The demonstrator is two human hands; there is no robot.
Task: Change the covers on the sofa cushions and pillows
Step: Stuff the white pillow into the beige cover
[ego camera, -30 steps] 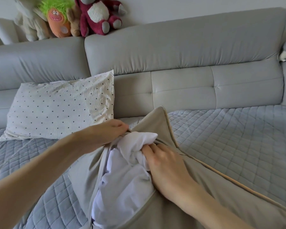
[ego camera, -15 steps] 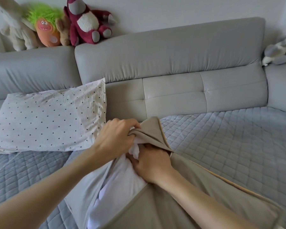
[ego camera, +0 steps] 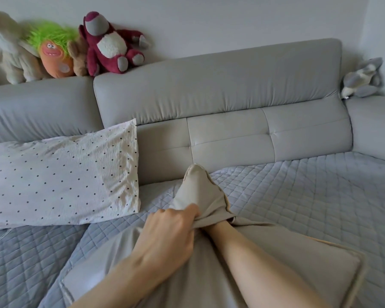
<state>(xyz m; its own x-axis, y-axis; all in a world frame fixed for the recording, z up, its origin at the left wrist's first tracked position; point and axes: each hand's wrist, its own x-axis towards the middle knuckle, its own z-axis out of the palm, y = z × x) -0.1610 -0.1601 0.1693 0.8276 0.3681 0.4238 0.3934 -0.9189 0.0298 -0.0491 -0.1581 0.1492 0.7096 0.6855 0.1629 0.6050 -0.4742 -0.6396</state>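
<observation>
Plush toys (ego camera: 53, 47) sit along the sofa's (ego camera: 220, 85) left back edge, the leftmost cut off by the frame. A dotted pillow (ego camera: 62, 176) leans against the backrest at the seat's left end. At the seat's front centre lies the beige cushion cover (ego camera: 265, 263), one corner raised. The left hand (ego camera: 171, 238) grips bunched cover fabric, fingers curled. The right hand is hidden inside that raised corner; only the forearm shows, so its grip cannot be told. A grey toy (ego camera: 362, 78) sits at the right.
</observation>
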